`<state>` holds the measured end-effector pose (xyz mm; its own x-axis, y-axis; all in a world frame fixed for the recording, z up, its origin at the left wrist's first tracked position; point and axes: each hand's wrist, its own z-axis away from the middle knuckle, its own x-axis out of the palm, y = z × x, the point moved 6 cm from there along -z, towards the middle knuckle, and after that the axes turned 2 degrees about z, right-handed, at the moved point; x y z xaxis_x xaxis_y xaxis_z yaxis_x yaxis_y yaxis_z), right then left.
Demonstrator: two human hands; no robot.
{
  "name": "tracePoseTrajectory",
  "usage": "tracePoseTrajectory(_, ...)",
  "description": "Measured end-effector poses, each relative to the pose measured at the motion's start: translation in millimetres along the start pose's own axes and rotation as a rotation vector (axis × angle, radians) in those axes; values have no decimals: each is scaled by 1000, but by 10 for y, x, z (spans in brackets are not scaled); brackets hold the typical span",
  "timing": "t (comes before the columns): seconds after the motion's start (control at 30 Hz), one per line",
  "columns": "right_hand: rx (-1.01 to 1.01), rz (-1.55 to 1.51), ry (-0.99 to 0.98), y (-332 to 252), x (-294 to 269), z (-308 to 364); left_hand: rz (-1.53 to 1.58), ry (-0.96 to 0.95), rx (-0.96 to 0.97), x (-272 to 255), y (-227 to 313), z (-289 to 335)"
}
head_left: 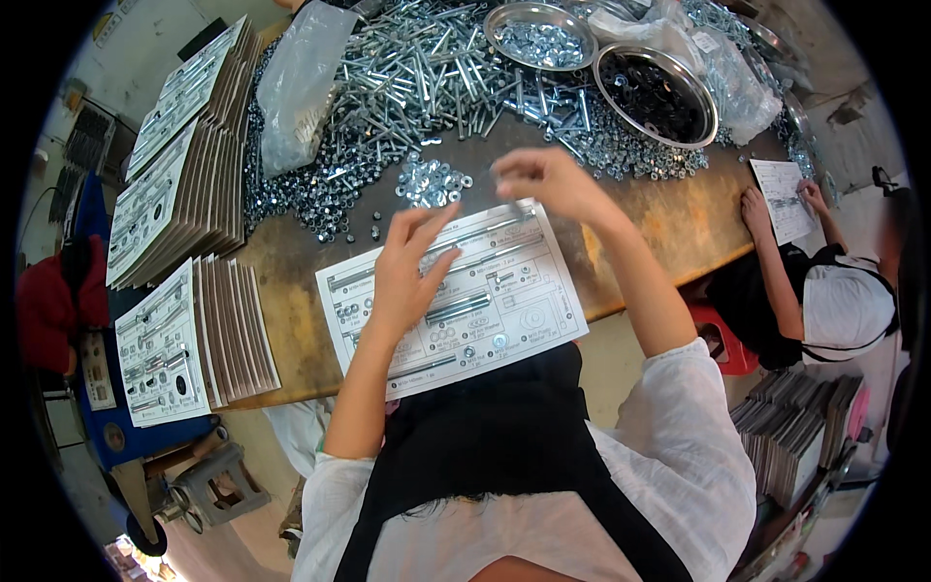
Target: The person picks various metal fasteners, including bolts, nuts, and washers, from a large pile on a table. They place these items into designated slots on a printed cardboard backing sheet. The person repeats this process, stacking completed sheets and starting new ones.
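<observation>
A white printed card (pixel 543 320) with drawings of fasteners lies tilted at the table's near edge, right in front of me. Long bolts (pixel 460 308), nuts and washers rest on it over their pictures. My left hand (pixel 412 272) hovers over the card's left half, fingers spread, with nothing visible in them. Above the card's far edge, my right hand (pixel 558 184) has its fingers bent together. A blurred grey shape sits under its fingertips; I cannot make out what it is. Just beyond the card lies a small heap of washers (pixel 432 181).
Bolts (pixel 427 63) and dark nuts (pixel 320 199) pile across the back, beside a plastic bag (pixel 303 87). Two metal bowls hold washers (pixel 539 44) and black pieces (pixel 652 97). Stacked cards (pixel 175 204) stand at left. Another person (pixel 834 306) works over a card at right.
</observation>
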<state>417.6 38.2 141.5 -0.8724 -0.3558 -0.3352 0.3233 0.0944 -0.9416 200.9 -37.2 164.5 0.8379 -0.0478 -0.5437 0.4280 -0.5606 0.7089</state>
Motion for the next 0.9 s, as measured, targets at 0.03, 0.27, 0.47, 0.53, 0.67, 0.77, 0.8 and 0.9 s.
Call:
tracePoseTrajectory(0.03,10,-68,-75,-60,186,124,-73,-50,165,12,163,-129)
tracePoseTrajectory(0.27,145,-640,-365,-129,609,640,-337,-225,519,166,601,32)
tracePoseTrajectory(0.47,262,-929,-140,396,915,1333,-127,-239,249,524,162,345)
tracePoseTrajectory(0.53,368,-771,63,601,936,1511,-34,-281,164,800,74,531)
tracePoseTrajectory(0.67,415,-484,428,835,833,1778,-74,-268,131,1016,-49,634)
tracePoseTrajectory(0.77,359,59,549,720,673,1763,-195,-257,142,1076,54,620)
tracePoseTrajectory(0.8,353,196,575,692,666,1766,-227,-243,140,1092,83,612)
tracePoseTrajectory(0.9,344,487,605,582,658,1726,-281,-243,156,1142,67,636)
